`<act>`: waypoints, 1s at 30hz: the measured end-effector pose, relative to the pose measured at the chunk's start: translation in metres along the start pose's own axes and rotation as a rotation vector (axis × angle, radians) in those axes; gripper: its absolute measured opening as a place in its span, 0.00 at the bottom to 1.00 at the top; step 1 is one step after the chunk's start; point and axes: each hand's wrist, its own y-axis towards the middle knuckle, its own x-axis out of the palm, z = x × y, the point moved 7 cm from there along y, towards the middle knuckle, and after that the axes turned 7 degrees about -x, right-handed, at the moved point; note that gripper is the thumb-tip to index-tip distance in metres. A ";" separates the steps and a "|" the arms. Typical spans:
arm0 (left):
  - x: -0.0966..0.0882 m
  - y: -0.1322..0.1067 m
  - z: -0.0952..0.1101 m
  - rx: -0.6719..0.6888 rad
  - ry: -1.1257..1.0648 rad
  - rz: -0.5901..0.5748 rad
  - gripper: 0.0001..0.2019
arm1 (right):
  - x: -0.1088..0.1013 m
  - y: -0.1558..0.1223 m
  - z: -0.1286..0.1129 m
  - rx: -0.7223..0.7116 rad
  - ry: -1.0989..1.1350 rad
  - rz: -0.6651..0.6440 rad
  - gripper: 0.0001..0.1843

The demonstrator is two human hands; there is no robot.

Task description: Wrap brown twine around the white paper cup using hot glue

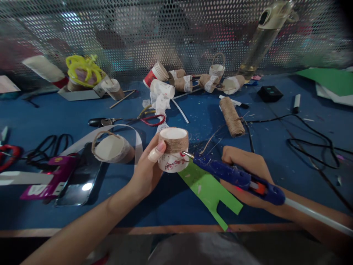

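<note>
My left hand (149, 165) grips a small paper cup (172, 162) with a floral print, its upper part wrapped in brown twine. In my right hand (248, 173) is a blue hot glue gun (226, 173) with a clear glue stick out of its back end. The gun's metal nozzle meets or nearly meets the cup just below the twine band. A loose strand of twine trails toward the twine spool (232, 117), which lies on its side beyond the gun. Beneath the cup lies a cut piece of green paper (209, 191).
Left of the cup sit a handled small basket (113, 147), a phone (79, 176) and red-handled scissors (9, 156). Several twine-wrapped cups (183, 84) line the back by a perforated metal screen (171, 29). A bottle (261, 44) and black cable (328, 136) are at right.
</note>
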 end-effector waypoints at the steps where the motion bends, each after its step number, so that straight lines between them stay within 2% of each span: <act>1: 0.000 0.000 0.000 0.002 -0.004 -0.004 0.25 | 0.000 0.000 -0.001 -0.003 0.000 0.003 0.19; 6: 0.000 0.000 0.002 0.006 -0.025 0.012 0.22 | -0.002 0.001 0.001 0.031 -0.035 0.020 0.19; 16: 0.005 0.001 0.006 0.015 -0.089 0.017 0.20 | -0.002 0.005 -0.002 0.004 -0.053 0.028 0.19; 21: 0.005 0.001 0.004 -0.019 -0.102 0.038 0.20 | -0.001 0.001 0.002 0.034 -0.051 0.020 0.19; 30: 0.001 0.001 -0.002 -0.109 -0.144 0.071 0.21 | -0.001 0.001 -0.001 0.006 -0.037 0.023 0.20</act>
